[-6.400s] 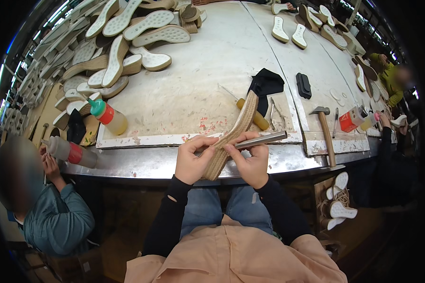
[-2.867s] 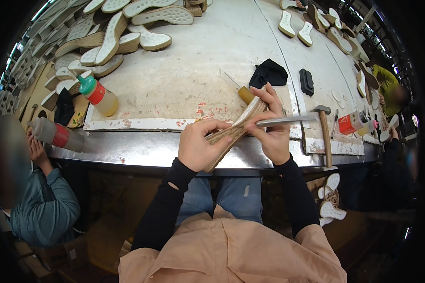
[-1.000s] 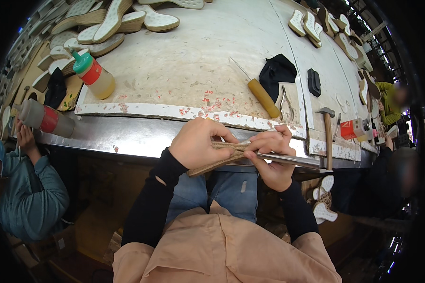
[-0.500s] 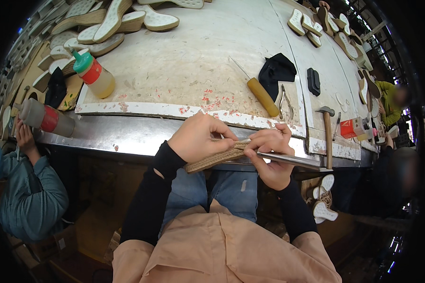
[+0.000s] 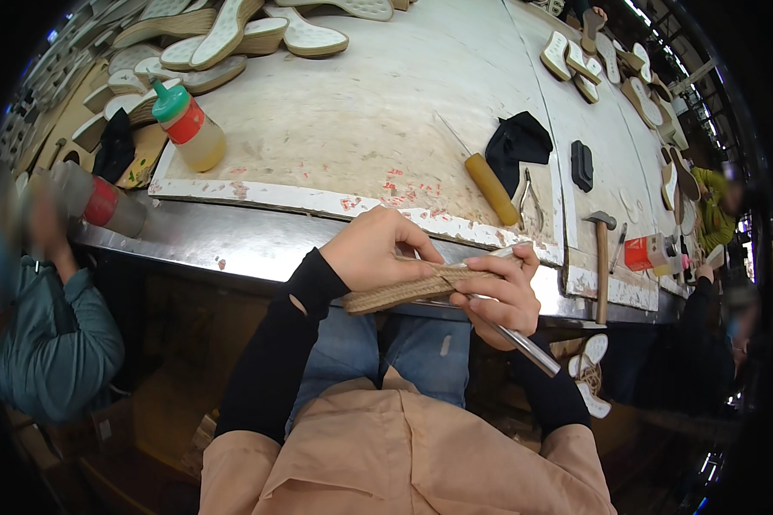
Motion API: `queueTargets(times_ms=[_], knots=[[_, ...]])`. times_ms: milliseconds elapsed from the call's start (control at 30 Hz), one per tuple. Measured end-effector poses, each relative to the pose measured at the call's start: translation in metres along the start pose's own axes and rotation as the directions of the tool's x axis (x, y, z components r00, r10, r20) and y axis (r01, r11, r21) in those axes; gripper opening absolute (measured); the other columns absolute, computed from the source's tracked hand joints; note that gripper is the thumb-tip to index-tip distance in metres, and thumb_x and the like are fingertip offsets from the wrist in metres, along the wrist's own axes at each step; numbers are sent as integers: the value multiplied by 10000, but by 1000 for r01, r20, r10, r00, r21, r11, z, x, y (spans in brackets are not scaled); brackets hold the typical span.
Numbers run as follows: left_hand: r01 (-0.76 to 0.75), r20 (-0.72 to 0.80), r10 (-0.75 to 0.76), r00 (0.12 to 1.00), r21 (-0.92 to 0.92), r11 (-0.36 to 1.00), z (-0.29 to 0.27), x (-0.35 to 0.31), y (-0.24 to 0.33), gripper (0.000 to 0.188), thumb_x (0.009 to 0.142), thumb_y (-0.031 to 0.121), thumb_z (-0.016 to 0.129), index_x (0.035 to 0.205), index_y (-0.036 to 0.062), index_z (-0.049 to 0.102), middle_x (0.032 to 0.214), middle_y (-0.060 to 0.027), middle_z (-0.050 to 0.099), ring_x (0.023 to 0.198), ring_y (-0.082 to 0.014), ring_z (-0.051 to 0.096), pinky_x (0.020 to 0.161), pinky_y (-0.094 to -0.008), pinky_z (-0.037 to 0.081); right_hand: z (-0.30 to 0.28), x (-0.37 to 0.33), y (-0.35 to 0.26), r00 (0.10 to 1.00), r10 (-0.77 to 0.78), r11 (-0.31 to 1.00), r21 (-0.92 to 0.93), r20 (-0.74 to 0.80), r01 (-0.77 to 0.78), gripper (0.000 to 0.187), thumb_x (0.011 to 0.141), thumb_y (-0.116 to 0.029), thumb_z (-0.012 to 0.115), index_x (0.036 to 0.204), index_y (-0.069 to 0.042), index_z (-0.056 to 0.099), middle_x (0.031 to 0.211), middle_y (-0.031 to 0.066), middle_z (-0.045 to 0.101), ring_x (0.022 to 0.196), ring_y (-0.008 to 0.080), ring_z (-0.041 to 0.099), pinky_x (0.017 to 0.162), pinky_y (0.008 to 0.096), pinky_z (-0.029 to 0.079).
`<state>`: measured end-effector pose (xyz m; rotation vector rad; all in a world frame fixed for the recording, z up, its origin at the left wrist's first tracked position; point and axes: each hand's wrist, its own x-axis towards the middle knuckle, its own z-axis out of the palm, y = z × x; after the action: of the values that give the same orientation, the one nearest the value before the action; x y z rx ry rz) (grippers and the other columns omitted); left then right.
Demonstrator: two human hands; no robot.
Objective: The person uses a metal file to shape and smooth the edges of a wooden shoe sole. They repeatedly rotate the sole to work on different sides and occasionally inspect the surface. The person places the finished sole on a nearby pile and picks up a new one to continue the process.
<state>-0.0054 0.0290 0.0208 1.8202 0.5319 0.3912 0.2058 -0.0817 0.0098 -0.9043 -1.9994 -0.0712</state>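
Note:
A shoe sole (image 5: 386, 294) edged in tan woven braid is held over the bench's front edge, tilted slightly. My left hand (image 5: 382, 251) is closed on its top and near side, thumb lying along the braid. My right hand (image 5: 508, 296) has its fingers wrapped round a slim silver metal tool (image 5: 524, 346), whose shaft slants down to the right out of the palm. The tool's thin dark end lies against the braid between my hands. My right fingers also rest at the sole's right end, and they hide part of it.
Beyond my hands lie an awl (image 5: 492, 190), pliers (image 5: 531, 204), a black cloth (image 5: 519, 144) and a hammer (image 5: 602, 257). Bottles of liquid (image 5: 193, 137) stand at left, near piled wedge soles (image 5: 309, 34). Co-workers sit at left (image 5: 56, 335) and right (image 5: 715, 210).
The silver tool has swung from nearly level to slanting downward, its thin end now at the braid. The sole has turned, showing more of its braided side. The bench has shifted slightly in view.

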Motion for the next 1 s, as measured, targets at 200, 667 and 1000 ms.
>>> queueTargets(times_ms=[200,667,1000], knots=[[-13,-34,14,999,2,1000,3,1,-1,184,794,125,741,952,32,741,825,-103,711,759,-163,667,726,-285,532,-3,-4,4,998,-49,999,-18,34,49,323,734,-146,831,878,-190,545,905,-27,727,978,230,676,957,460,305],[47,-15,-47,999,7,999,2,2,2,170,812,109,742,960,26,736,825,-77,710,758,-122,652,733,-266,517,7,-10,10,995,-35,997,60,-94,40,332,743,-140,826,892,-176,532,923,-17,725,981,229,683,879,368,341],[58,-1,-58,998,-2,998,1,3,2,177,816,108,739,972,25,732,837,-78,710,770,-121,653,748,-266,518,2,-5,7,999,-46,999,5,-8,46,346,732,-152,831,882,-191,522,913,-27,723,970,226,675,879,391,327]])
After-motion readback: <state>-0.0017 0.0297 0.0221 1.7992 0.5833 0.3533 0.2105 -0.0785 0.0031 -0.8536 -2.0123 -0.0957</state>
